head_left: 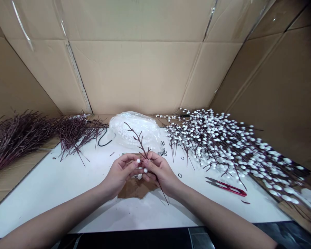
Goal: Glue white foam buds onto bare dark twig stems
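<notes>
Both hands meet above the white worktop [67,183]: the left hand [119,173] pinches a white bead [138,160], and the right hand [160,173] grips a bare brown twig [138,140] that rises just in front of a clear plastic bag [134,129] holding more white beads. No writing is readable.

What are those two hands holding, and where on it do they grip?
The right hand holds a dark red twig by its lower stem, branches pointing up. The left hand pinches a small white bead at its fingertips beside it.
</notes>
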Tool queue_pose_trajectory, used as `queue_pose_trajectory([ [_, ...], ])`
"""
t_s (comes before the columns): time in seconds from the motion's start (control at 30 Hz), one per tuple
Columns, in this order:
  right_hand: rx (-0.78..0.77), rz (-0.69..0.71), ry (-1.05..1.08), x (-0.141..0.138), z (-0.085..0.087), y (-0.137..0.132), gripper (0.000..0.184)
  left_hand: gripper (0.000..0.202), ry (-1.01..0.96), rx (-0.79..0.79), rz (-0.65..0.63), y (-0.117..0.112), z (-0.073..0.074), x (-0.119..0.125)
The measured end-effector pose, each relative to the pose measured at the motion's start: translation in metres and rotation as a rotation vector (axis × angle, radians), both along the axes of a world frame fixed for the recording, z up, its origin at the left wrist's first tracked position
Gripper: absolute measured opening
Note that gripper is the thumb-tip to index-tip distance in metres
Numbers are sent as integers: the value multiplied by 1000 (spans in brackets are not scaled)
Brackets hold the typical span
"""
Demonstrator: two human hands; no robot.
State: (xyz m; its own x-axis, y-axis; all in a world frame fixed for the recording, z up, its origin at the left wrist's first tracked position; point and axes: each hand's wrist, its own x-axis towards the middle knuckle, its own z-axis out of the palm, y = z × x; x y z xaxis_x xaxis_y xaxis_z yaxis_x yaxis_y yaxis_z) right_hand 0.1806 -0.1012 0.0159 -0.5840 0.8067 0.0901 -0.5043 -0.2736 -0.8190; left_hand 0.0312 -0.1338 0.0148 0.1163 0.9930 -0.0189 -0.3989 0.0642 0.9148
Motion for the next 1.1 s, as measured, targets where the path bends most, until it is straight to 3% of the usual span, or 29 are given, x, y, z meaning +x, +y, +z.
queue_pose_trajectory([
  [1.1, -8, -28, -230, 3, 5, -3, 30, 10, 209, 158, 29, 1, 1, -8],
])
